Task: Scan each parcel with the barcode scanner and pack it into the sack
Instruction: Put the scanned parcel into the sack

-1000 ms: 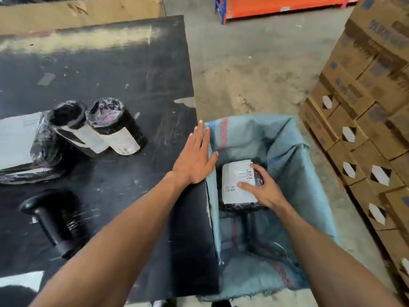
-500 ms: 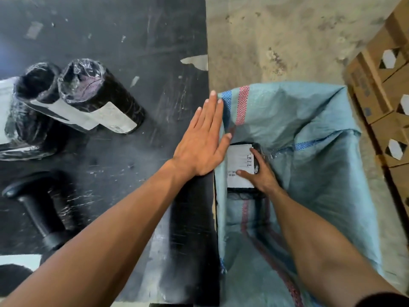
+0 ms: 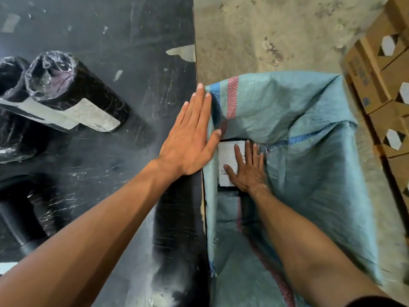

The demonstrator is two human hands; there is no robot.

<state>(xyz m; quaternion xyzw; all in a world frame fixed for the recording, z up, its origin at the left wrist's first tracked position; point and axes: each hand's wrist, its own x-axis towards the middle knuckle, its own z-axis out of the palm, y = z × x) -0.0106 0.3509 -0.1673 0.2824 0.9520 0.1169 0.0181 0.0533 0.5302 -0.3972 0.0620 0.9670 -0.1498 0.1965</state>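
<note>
The blue-green woven sack (image 3: 309,156) hangs open beside the black table (image 3: 132,41). Deep inside it lies a black-wrapped parcel (image 3: 226,156) with a white label facing up. My right hand (image 3: 249,171) rests flat on top of that parcel, fingers straight and spread, not curled around it. My left hand (image 3: 190,138) lies flat and open on the table's right edge, its thumb touching the sack's rim. Two more black-wrapped cylindrical parcels, one (image 3: 73,94) labelled and one (image 3: 11,120) behind it, lie on the table at the left. The black barcode scanner (image 3: 20,218) stands at the lower left.
Stacked cardboard boxes (image 3: 387,85) stand on the concrete floor (image 3: 265,29) right of the sack. The table edge runs vertically between my two arms.
My right hand has gone deeper into the sack with the parcel and flattened its fingers on top of it. My left hand has stayed on the table edge. The view tilted further down.
</note>
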